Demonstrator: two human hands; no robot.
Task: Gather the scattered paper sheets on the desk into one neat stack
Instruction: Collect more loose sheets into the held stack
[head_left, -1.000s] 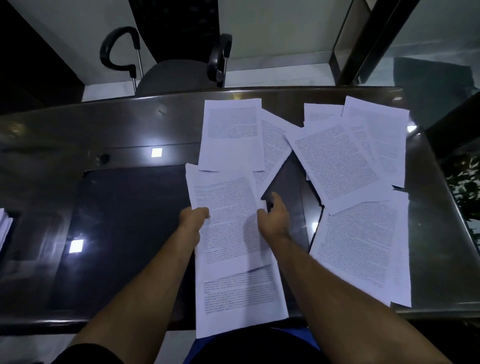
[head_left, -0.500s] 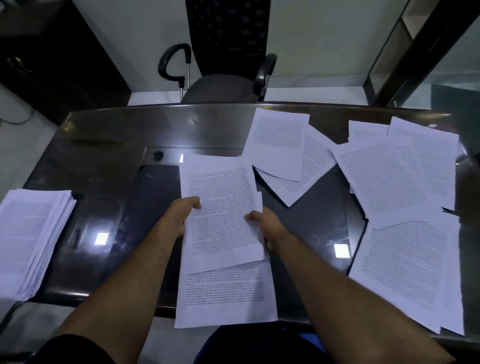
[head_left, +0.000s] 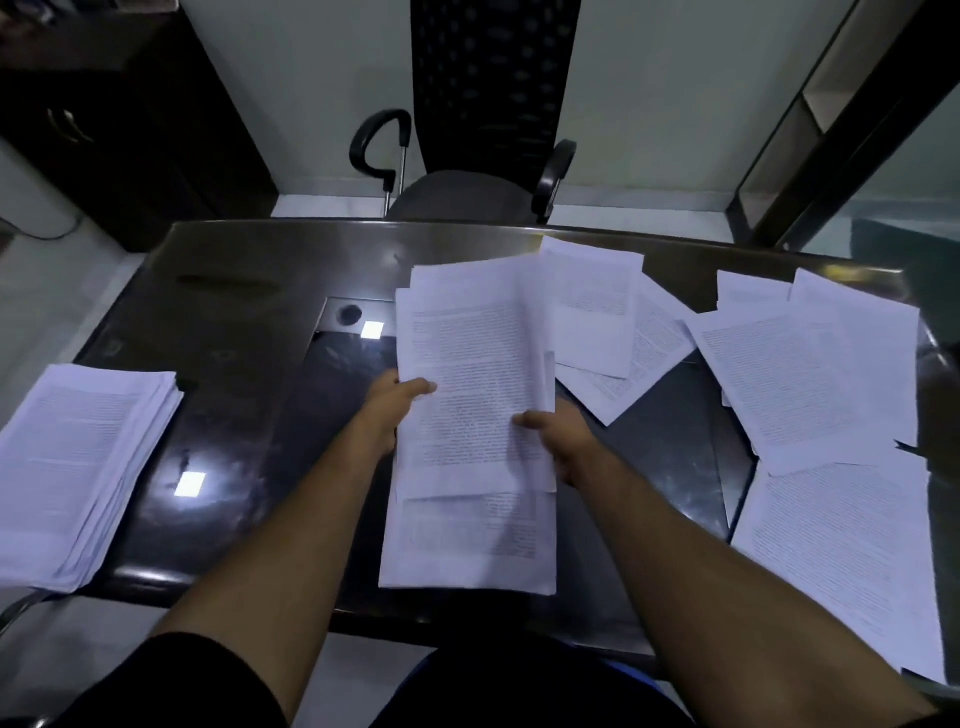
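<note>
Left hand (head_left: 396, 407) and right hand (head_left: 558, 439) both gripping a few white printed paper sheets (head_left: 470, 384) over the glossy dark desk (head_left: 244, 291). Print way too tiny and blurry to read. Thick white paper stack (head_left: 78, 467) at far left.

White printed sheets (head_left: 475, 374), glossy dark desk (head_left: 249, 291), black chair (head_left: 467, 192)

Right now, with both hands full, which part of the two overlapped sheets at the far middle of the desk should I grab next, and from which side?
Probably the near corner of the lower sheet, coming from the right hand side. That corner juts toward you past the upper sheet and lies flat on the desk, so fingers can slide under it and lift both. The held sheets cover their left edge.
</note>
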